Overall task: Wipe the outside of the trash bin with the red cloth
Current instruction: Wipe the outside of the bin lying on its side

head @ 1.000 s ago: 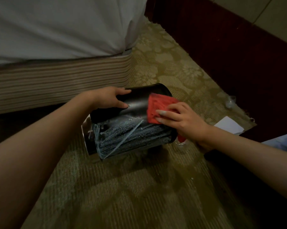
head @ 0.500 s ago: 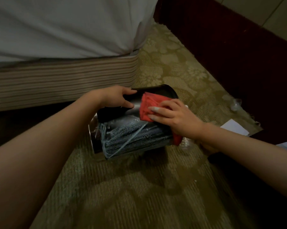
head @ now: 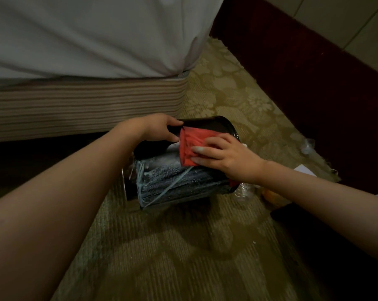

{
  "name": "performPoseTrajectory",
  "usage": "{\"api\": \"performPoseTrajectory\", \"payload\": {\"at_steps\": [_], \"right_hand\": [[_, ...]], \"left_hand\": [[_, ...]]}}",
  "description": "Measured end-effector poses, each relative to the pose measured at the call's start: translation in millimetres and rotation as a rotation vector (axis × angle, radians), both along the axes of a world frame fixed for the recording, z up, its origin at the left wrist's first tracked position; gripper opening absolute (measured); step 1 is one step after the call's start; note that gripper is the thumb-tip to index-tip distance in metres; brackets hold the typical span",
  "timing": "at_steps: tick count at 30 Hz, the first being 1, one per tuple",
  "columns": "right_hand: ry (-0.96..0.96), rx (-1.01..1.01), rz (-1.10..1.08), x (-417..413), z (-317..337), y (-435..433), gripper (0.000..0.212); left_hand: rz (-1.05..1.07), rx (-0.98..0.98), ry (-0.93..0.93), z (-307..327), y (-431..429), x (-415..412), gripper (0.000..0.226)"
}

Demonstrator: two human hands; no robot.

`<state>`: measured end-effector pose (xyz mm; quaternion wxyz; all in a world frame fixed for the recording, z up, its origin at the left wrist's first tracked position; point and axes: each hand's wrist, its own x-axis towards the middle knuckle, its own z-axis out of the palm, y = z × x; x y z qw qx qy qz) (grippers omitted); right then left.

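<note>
Head view takes in a wide bed with a white sheet and striped fabric base (head: 85,40) at far left, with olive patterned carpet (head: 162,246) spread below it. On that carpet the black cylindrical trash bin (head: 172,179) lies on its side, its near flank streaked with pale foam or residue. Round and resting on soft pile, it could roll if the steadying hold slackens. The left grip (head: 159,129) curls over the bin's far upper side and holds it. The right grip (head: 229,157), fingers straight, presses the folded red cloth (head: 192,140) flat onto the top of the bin, just beside the left fingers. A hard sweep to the left could bump those fingers. The cloth is not pinched, so it might slip from under the palm or merely smear the residue. The bin's underside and far side are hidden, so how much is already clean cannot be told. A clear plastic bottle (head: 245,191) and a small orange object (head: 270,195) near the right wrist are too dim to identify.
</note>
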<state>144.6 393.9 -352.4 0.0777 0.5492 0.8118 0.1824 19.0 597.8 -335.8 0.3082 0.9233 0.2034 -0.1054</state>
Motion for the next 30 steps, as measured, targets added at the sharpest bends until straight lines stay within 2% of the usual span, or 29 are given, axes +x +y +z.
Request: {"api": "performPoseTrajectory", "payload": {"at_steps": [5,7,12,15,21,23,26,30], "right_hand": [[-0.117,-0.101,-0.034,45.8,7.5,-53.6,0.052],[-0.134,-0.078,0.001,41.9,9.6,-46.4,0.039],[-0.089,0.005,0.045,-2.9,8.2,12.2,0.04],[-0.09,-0.001,0.037,2.4,8.0,9.8,0.041],[-0.138,-0.108,-0.051,44.2,15.1,-35.3,0.068],[-0.115,-0.07,-0.011,27.3,12.9,-19.2,0.06],[-0.011,0.007,0.097,-14.5,1.4,17.9,0.038],[-0.007,-0.018,0.087,-13.9,0.7,15.9,0.044]], "left_hand": [[-0.002,0.019,0.018,-0.3,0.2,0.1,0.062],[0.005,0.024,0.02,-0.2,0.2,1.2,0.062],[0.024,0.023,0.021,0.1,0.4,3.9,0.062],[0.021,0.013,0.015,0.5,0.1,3.5,0.063],[-0.001,0.041,0.041,0.9,-0.9,1.1,0.063],[-0.023,0.075,0.049,0.9,-2.9,1.5,0.064],[-0.048,0.078,0.045,2.4,-4.4,-0.6,0.062],[-0.059,0.069,0.024,3.3,-4.3,-5.6,0.06]]}}
